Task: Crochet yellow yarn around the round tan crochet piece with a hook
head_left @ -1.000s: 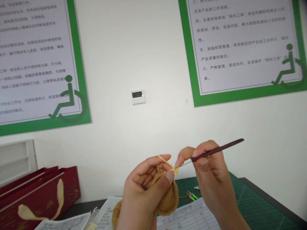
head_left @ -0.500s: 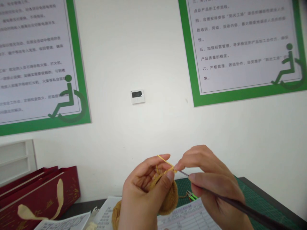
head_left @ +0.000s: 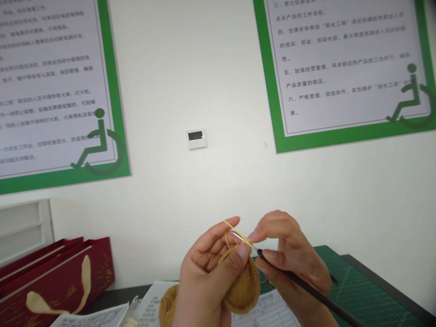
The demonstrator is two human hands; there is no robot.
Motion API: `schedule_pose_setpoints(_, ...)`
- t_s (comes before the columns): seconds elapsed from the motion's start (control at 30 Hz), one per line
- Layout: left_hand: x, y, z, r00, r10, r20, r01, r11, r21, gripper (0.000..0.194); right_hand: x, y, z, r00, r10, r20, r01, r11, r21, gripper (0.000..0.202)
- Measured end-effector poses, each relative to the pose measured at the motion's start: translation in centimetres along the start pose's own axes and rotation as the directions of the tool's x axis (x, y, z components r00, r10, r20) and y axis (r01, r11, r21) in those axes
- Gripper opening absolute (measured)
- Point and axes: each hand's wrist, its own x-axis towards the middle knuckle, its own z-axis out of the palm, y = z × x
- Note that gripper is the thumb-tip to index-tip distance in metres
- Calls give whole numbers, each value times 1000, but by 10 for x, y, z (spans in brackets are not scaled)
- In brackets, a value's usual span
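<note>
My left hand pinches a mustard-yellow crochet piece at its upper edge between thumb and fingers. Yellow yarn runs over the raised left index finger down to that edge. My right hand is closed around the dark handle of a crochet hook. The hook's metal shaft passes through the edge by my left thumb, its tip showing beyond it near the yarn. My right index fingertip touches the work beside the shaft. Behind my left wrist lies more mustard yarn, partly hidden.
Printed sheets and a green cutting mat lie on the dark table. Dark red gift bags stand at the left. On the white wall hang a thermostat and two green-framed posters.
The hook has slid leftward through the edge, so its metal tip now shows. My right hand has moved left with it. The crochet piece sits slightly lower and further right.
</note>
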Motion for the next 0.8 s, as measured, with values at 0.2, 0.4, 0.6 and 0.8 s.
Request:
schedule_pose_setpoints(0.2,-3,-4,10,956,280,-89,-270,956,114,34,-2,-8,9,970,-232,-75,197,926,-323,36)
schedule_pose_setpoints(0.4,-3,-2,7,958,282,-56,-269,948,173,33,11,-28,6,981,41,-188,-47,998,-29,12)
schedule_pose_setpoints(0.6,0,2,3,982,184,-34,-176,970,167,25,21,-23,8,699,715,-15,-593,591,547,33)
schedule_pose_setpoints(0.8,3,-1,6,983,164,79,-171,981,93,18,19,-20,17,566,747,349,-685,191,703,38)
